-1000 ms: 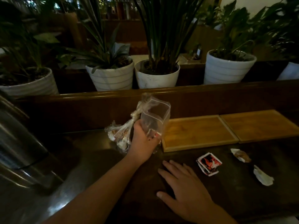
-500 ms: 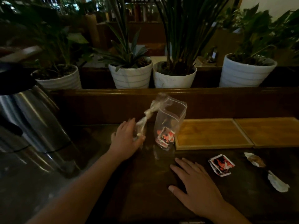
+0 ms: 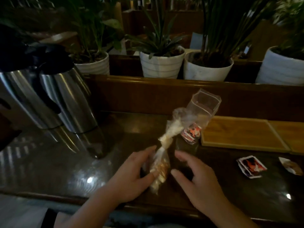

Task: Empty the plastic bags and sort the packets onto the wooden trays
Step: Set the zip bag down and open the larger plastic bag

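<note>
At the near edge of the dark glossy table [image 3: 65,162], the left hand [image 3: 130,176] is closing thumb and fingers around the lower end of a knotted plastic bag [image 3: 162,163], pinching the part where pale packets are bunching inside. The right hand [image 3: 197,180] is hovering just beside it, fingers spread and loosely curled, holding nothing, fingertips near the bag but not clearly touching. Above the grip, the bag is twisting into a tight neck and flaring out in a crumpled plume. Just behind it, a clear zip bag [image 3: 201,116] is standing open-mouthed with red-and-white packets [image 3: 191,133] sitting at its bottom, touching the corner of the nearest wooden tray [image 3: 238,134]. A second wooden tray [image 3: 291,139] is lying alongside, and both are looking bare. Off to the right, a red-and-black packet [image 3: 251,167] and a torn wrapper [image 3: 290,165] are resting on the tabletop. Two steel thermos jugs [image 3: 49,99] are looming on the left. This looks like the opening step on the knotted bag: next, the right hand is probably needing to work the knot loose while the left is steadying the bundle.
</note>
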